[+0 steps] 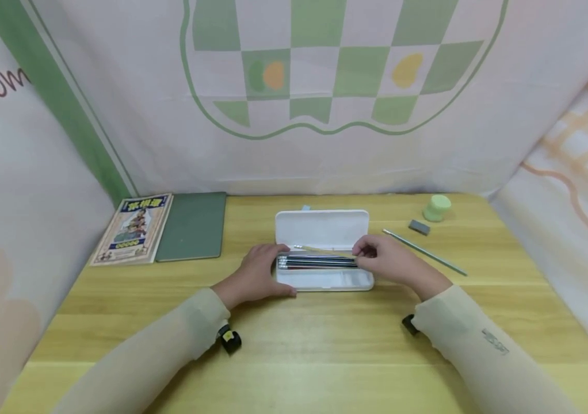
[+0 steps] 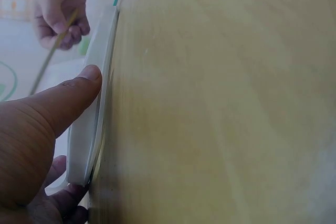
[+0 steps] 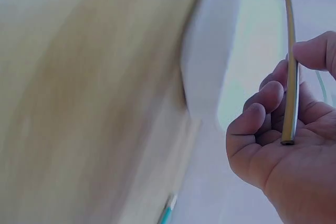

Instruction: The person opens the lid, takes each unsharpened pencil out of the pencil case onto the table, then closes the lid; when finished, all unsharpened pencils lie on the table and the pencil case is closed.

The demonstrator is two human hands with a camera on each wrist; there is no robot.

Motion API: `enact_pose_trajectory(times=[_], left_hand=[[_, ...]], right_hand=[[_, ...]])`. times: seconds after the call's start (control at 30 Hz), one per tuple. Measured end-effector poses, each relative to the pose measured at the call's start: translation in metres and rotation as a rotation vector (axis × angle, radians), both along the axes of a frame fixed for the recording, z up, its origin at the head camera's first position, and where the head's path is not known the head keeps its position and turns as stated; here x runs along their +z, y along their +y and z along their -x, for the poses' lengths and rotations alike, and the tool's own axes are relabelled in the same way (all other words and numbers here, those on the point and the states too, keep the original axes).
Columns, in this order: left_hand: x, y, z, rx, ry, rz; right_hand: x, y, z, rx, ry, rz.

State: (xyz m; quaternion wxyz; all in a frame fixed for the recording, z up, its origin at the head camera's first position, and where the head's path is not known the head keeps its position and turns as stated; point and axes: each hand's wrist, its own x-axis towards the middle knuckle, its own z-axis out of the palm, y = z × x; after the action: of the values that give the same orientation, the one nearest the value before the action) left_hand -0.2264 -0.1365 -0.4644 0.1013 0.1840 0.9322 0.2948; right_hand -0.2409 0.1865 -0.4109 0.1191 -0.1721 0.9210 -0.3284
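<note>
A white pencil case (image 1: pixel 322 225) stands on the table with its lid raised. Several dark pencils (image 1: pixel 320 262) lie side by side in it. My left hand (image 1: pixel 259 273) grips the case's left end, thumb along the front wall and fingers around the end; the left wrist view shows the thumb on the case's side (image 2: pixel 86 135). Between thumb and fingers, my right hand (image 1: pixel 389 260) holds a yellow pencil (image 3: pixel 290 87). In the head view that yellow pencil (image 1: pixel 317 249) slants over the open case, above the dark ones, its metal-capped end to the left.
Right of the case lies a greenish pencil (image 1: pixel 426 252), with a dark grey eraser (image 1: pixel 419 227) and a light green cylindrical object (image 1: pixel 436 208) behind it. At the back left are an illustrated book (image 1: pixel 136 230) and a dark green notebook (image 1: pixel 192 227). Printed cloth hangs around the table.
</note>
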Motion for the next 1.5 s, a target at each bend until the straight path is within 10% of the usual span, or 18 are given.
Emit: enact_pose_trajectory(times=[0.6, 1.5], left_hand=[[0.0, -0.005, -0.002, 0.008, -0.001, -0.002], [0.002, 0.002, -0.003, 0.003, -0.007, 0.002]], right_hand=[[0.009, 0.098, -0.006, -0.192, 0.014, 0.026], [-0.01, 0.134, -0.001, -0.266, 0.051, -0.171]])
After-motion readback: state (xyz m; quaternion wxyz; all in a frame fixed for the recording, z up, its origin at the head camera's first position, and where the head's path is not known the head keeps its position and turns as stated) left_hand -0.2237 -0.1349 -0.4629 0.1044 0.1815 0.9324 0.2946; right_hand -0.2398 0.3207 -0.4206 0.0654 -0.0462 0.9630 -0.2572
